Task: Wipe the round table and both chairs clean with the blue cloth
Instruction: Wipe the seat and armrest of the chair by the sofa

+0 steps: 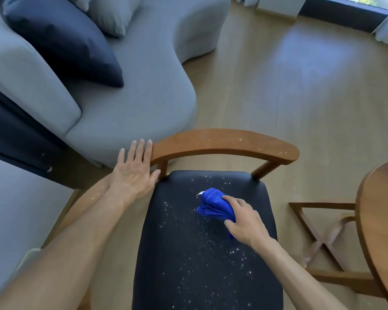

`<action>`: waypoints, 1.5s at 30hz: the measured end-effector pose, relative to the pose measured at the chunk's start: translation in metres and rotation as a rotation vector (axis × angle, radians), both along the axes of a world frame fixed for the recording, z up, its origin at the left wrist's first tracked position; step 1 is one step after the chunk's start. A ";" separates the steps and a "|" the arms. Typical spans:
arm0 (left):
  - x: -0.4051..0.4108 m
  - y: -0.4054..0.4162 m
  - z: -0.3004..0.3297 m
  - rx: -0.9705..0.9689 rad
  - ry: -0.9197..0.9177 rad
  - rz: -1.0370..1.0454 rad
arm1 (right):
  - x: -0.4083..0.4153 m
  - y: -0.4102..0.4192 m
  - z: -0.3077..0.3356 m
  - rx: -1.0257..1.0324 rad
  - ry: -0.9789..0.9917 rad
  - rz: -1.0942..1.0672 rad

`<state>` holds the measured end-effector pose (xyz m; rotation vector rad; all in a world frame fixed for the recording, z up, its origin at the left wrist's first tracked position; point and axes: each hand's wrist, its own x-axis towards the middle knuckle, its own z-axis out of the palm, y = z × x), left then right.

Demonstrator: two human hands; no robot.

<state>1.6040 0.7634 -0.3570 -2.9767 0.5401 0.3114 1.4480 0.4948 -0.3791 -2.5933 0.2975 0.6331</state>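
A chair with a dark seat (188, 265) and a curved wooden backrest (224, 143) stands right below me. White specks are scattered over the seat and along the backrest. My right hand (244, 222) presses a bunched blue cloth (213, 204) onto the upper middle of the seat. My left hand (134, 168) is spread flat, fingers apart, at the left end of the backrest and holds nothing. The round wooden table (376, 220) shows only its left edge at the right of the frame.
A grey curved sofa (132, 108) with a dark blue cushion (63, 41) stands close behind and left of the chair. The table's crossed wooden base (320, 242) lies on the wood floor (300, 86) right of the chair. A window and curtains are at the far right.
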 end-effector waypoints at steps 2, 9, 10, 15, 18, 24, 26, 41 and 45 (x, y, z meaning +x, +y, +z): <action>0.007 -0.003 0.000 -0.011 0.011 0.015 | 0.014 -0.005 -0.006 -0.020 -0.026 0.041; 0.021 -0.014 0.001 -0.078 0.042 0.074 | 0.069 -0.019 -0.042 -0.297 -0.254 0.423; 0.021 -0.014 0.002 -0.076 0.037 0.070 | 0.072 -0.021 -0.052 -0.321 -0.246 0.486; 0.021 -0.016 0.002 -0.082 0.019 0.065 | 0.089 -0.022 -0.090 -0.321 -0.209 0.588; 0.021 -0.017 0.002 -0.075 0.013 0.069 | 0.094 -0.015 -0.100 -0.371 -0.233 0.564; 0.020 -0.018 0.001 -0.066 -0.008 0.072 | 0.065 0.016 -0.107 -0.247 -0.485 0.242; 0.020 -0.019 0.002 -0.074 0.005 0.082 | 0.030 0.033 -0.106 -0.202 -0.513 0.227; 0.020 -0.018 0.002 -0.094 -0.017 0.081 | 0.017 0.031 -0.111 -0.199 -0.713 0.515; 0.022 -0.018 -0.004 -0.103 -0.026 0.083 | 0.129 0.021 -0.105 -0.309 -0.337 -0.295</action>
